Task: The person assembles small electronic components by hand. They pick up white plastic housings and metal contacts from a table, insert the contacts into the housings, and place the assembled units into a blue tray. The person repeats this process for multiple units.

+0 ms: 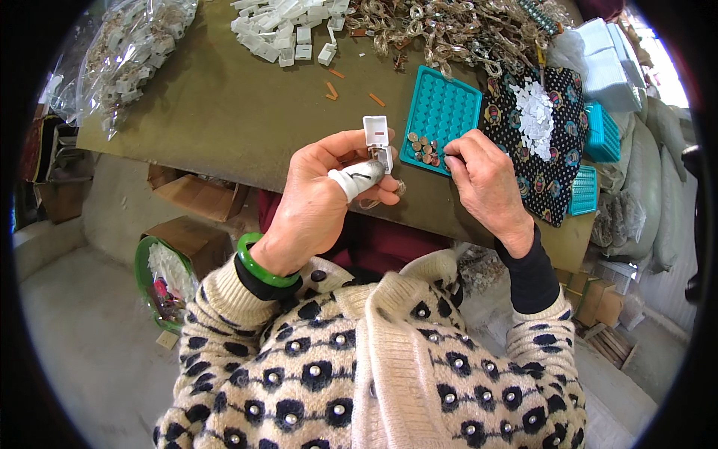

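My left hand (pixel 310 191) is closed around a small white plastic battery box (pixel 375 131) with its lid flipped up. White wrapping covers the thumb, which presses at the box's lower part. A loop of clear wire (pixel 400 188) hangs by those fingers. At the near right edge of a teal plastic tray (pixel 447 101), my right hand (pixel 486 179) has thumb and forefinger drawn together. Whatever they pinch, if anything, is too small to make out. Several round button cells (pixel 421 144) lie in the tray's near end, just left of these fingertips.
White plastic boxes (pixel 280 26) and tangled clear wire strings (pixel 449 34) are heaped at the back. A stuffed clear bag (pixel 131 56) stands far left. Small white pieces (pixel 533 112) lie on a dark patterned cloth (pixel 557 183) at right. Orange strips (pixel 376 99) dot the table (pixel 224 97).
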`<act>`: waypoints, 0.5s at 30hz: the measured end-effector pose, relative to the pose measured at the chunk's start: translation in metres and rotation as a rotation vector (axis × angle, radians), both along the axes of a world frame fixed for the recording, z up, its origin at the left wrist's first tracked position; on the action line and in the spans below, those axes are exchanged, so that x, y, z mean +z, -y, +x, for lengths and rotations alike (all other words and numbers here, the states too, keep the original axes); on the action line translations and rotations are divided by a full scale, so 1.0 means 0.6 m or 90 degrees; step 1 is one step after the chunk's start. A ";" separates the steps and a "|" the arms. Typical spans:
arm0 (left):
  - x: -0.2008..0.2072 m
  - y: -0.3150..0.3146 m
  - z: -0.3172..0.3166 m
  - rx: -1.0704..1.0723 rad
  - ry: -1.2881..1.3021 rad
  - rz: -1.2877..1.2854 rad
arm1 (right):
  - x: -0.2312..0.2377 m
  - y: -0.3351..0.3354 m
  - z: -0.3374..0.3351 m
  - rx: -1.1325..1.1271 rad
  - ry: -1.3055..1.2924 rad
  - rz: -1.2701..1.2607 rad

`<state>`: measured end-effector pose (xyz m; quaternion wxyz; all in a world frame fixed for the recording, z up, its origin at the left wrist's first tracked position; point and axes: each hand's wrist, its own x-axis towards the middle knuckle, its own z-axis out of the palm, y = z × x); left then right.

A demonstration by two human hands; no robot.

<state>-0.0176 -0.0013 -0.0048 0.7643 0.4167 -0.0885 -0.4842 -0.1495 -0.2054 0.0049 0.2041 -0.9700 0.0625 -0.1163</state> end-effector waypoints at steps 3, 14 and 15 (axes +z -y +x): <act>0.000 0.004 -0.003 0.000 0.001 0.015 | 0.004 -0.001 0.003 -0.001 0.026 0.005; 0.017 0.033 -0.029 0.003 0.101 0.058 | 0.014 -0.072 0.027 0.047 0.323 -0.003; 0.018 0.033 -0.030 0.001 0.094 0.066 | 0.010 -0.074 0.030 0.059 0.327 -0.030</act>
